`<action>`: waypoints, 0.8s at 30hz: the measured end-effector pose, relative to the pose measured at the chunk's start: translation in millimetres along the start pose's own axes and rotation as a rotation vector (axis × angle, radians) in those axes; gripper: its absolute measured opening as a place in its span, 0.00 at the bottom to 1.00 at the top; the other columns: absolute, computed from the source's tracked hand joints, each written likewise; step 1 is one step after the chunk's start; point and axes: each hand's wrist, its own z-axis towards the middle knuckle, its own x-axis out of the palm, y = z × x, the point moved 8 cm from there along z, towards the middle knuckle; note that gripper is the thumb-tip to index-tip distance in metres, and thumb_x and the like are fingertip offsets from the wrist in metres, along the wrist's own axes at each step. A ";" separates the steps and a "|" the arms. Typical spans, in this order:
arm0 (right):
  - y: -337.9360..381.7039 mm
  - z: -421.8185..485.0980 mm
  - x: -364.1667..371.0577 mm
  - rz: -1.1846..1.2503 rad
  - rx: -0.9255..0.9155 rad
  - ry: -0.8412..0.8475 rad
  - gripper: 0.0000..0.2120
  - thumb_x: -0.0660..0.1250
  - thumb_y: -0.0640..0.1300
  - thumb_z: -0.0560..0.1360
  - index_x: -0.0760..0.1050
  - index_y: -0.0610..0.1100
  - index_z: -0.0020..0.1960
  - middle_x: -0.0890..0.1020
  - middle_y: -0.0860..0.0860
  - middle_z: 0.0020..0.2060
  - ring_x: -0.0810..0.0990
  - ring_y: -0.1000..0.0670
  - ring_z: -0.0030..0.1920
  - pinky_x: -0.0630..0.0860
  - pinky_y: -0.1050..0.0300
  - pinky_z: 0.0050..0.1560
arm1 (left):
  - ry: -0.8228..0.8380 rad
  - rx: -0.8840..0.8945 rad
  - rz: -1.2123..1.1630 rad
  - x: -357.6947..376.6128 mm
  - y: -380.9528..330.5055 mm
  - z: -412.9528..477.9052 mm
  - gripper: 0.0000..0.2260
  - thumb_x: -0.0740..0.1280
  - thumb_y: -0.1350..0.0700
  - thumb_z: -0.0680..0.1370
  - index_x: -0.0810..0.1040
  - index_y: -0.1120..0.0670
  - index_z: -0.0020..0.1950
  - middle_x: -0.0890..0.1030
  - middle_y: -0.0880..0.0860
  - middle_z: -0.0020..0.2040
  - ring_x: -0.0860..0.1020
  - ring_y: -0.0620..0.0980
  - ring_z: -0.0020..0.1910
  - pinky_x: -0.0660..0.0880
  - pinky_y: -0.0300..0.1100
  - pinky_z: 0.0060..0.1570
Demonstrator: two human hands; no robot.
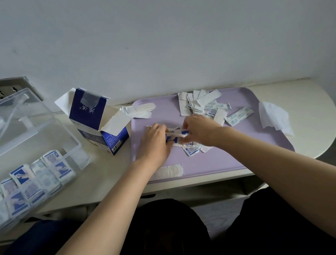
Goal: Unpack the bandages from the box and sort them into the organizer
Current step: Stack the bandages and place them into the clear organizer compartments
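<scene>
Two hands close on one small stack of bandages (177, 134). The left hand (156, 142) curls its fingers over one end and the right hand (202, 129) pinches the other, holding the packets just above the purple tray (219, 166). A few more packets (190, 150) lie on the tray directly under the hands, and a larger heap of loose bandages (204, 104) sits at the tray's far side. A crumpled tissue (275, 118) lies beyond the tray's right edge. To the left, on the table (109, 176), the blue box (97, 122) stands with its flaps torn open. Further left the clear organizer (28, 181) has its lid up, with its near compartments already packed with packets. The step in hand looks like squaring up a bundle of matching bandages. The next move likely calls for one hand to keep the stack tight and carry it across the box to a compartment with room, without letting it fan apart.
</scene>
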 end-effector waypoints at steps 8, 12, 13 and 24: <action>10.5 -8.8 -6.4 -0.154 -0.069 -0.091 0.18 0.65 0.54 0.75 0.73 0.43 0.59 0.76 0.47 0.57 0.72 0.45 0.60 0.66 0.54 0.53 | 0.001 -0.004 -0.097 -0.8 -0.6 -2.4 0.16 0.66 0.60 0.77 0.68 0.55 0.63 0.77 0.57 0.54 0.76 0.56 0.53 0.74 0.52 0.50; 28.1 -20.1 -16.2 -0.230 -0.217 -0.284 0.11 0.64 0.49 0.77 0.74 0.45 0.56 0.79 0.49 0.52 0.74 0.46 0.57 0.65 0.56 0.52 | -0.027 0.047 0.007 -10.1 -7.7 -7.1 0.07 0.62 0.58 0.79 0.75 0.57 0.56 0.75 0.55 0.54 0.73 0.54 0.54 0.74 0.49 0.47; 31.3 -24.0 -18.8 -0.206 -0.246 -0.317 0.10 0.64 0.48 0.77 0.74 0.45 0.56 0.79 0.49 0.52 0.75 0.46 0.56 0.65 0.57 0.52 | -0.036 0.053 0.050 -12.8 -8.1 -9.2 0.07 0.62 0.58 0.80 0.75 0.57 0.56 0.73 0.55 0.54 0.72 0.54 0.55 0.73 0.49 0.46; 23.4 -31.6 3.2 -0.101 -0.190 -0.176 0.13 0.58 0.47 0.80 0.71 0.41 0.60 0.75 0.45 0.54 0.76 0.42 0.52 0.70 0.53 0.45 | 0.087 -0.125 0.339 -19.1 18.0 -31.7 0.04 0.62 0.60 0.78 0.74 0.54 0.51 0.76 0.52 0.53 0.77 0.56 0.48 0.66 0.43 0.37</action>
